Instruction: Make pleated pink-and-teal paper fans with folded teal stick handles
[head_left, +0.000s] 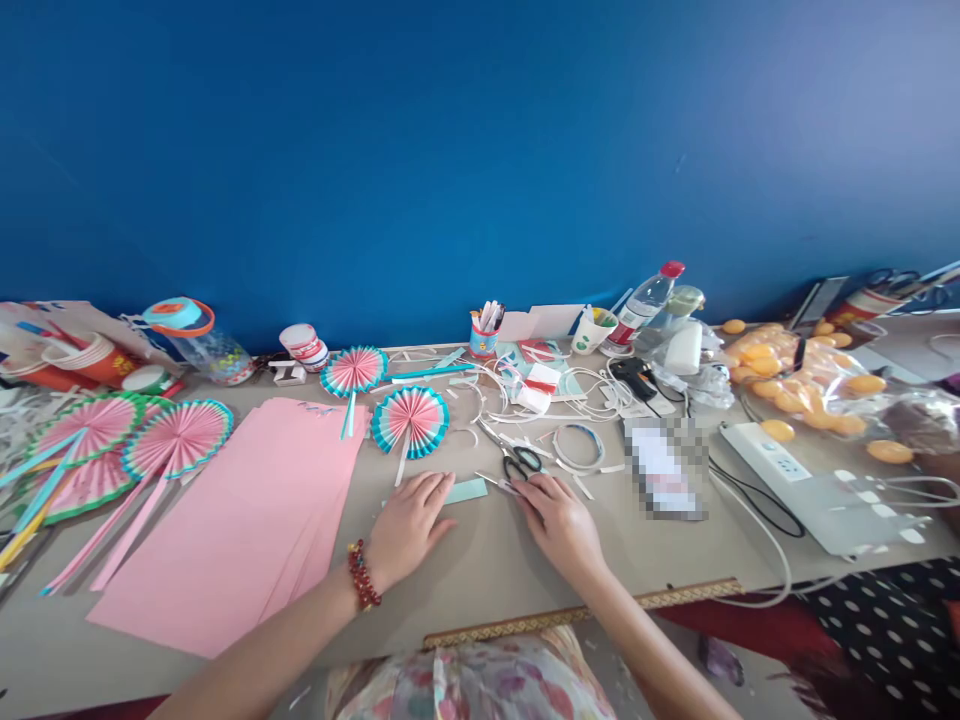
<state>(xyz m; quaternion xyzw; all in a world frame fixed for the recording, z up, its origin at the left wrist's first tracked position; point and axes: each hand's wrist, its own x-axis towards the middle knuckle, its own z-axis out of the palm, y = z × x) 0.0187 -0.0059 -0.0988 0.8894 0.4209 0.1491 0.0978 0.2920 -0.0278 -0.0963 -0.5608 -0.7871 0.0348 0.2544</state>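
Observation:
My left hand [409,525] lies flat on the table [480,570], fingers stretched out, its fingertips on a small light-teal paper strip [466,490]. A red bead bracelet [363,575] is on that wrist. My right hand [559,520] rests palm down just right of the strip, its fingertips next to black-handled scissors [519,460]. I cannot make out anything held in it. Two pink-and-teal round paper fans [410,420] [352,372] lie behind the hands.
A stack of pink paper sheets [240,520] lies left. More paper fans [135,445] are at far left. Behind are paper scraps, a pen cup [484,335], a water bottle [643,300], a power strip [817,485], and a bag of orange balls [795,380].

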